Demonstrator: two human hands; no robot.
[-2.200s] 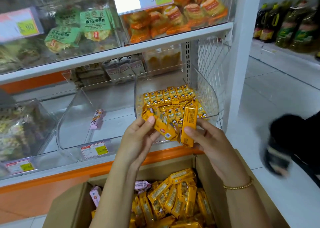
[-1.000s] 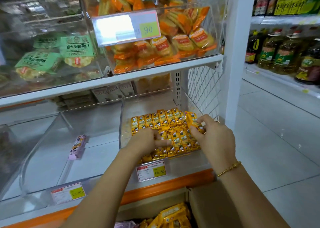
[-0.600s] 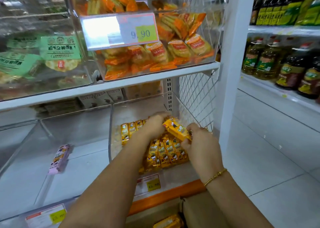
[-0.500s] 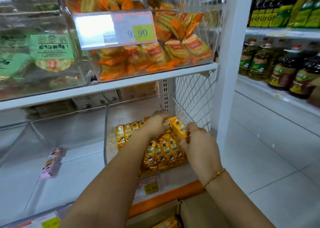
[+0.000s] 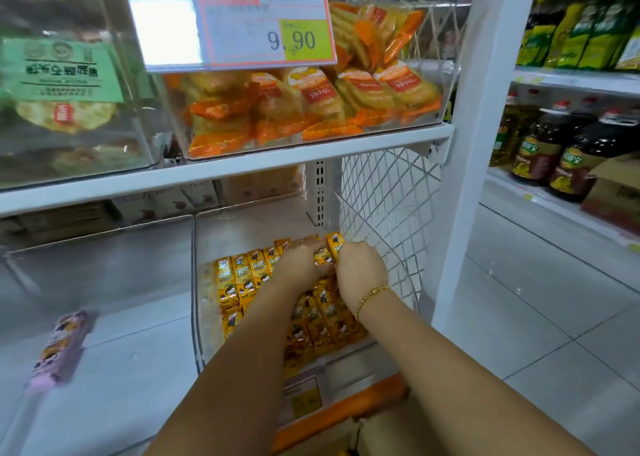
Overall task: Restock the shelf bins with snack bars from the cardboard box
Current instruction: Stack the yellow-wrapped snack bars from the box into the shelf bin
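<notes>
Hands reach into the clear bin (image 5: 263,220) at the right end of the lower shelf (image 5: 346,410), over rows of yellow snack bars (image 5: 242,277). The left hand (image 5: 299,265) presses straight fingers flat on the far row; the right hand (image 5: 360,270) curls its fingers round one upright bar (image 5: 334,242) at the far right. A pink bar (image 5: 59,348) lies in the left bin (image 5: 104,248).

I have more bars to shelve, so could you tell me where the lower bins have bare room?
Left bin: mostly bare around the lone pink bar. Right bin: a bare strip behind the yellow bars; left hand and right hand crowd its back right.
</notes>
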